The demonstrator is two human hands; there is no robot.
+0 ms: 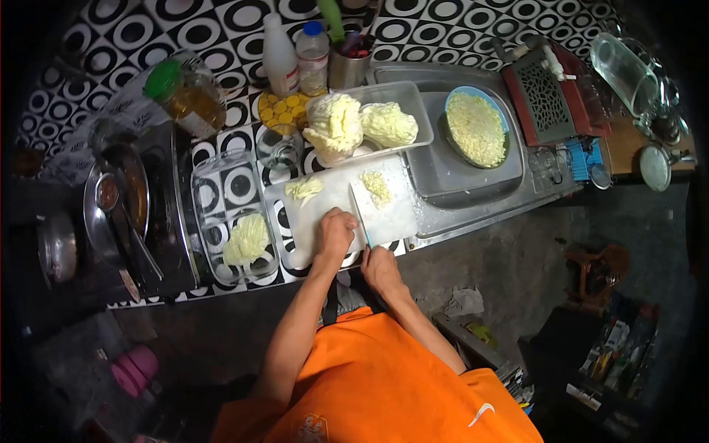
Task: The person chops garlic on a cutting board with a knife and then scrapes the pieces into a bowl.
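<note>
Right hand (380,269) closed around the handle of a knife (361,219); grip looks firm, fingers wrapped, handle itself hidden inside the fist. Blade runs away from the person, long axis roughly front-to-back across the cutting board (336,203), tip toward the far edge, leaning slightly left. Left hand (336,235) rests on the board just beside the blade, fingers curled down; whether it presses a piece of cabbage under the palm cannot be told.

On the board: a small heap of shredded cabbage (377,187) right of the blade, a few uncut leaf strips (303,189) to the left, well apart from the hands.

Progress, judged from what lies about: a blue bowl (477,129) in the sink (443,177) is already heaped with shreds, so much cutting appears done. Remaining: two large cabbage chunks (358,125) in a clear container (410,103) behind the board, plus leaves (246,240) in a glass dish (221,214) on the left. Roughly midway.

Further out on the patterned surface (244,22): bottles (295,52), an oil jar (188,92), a stove with a pan (118,192).
</note>
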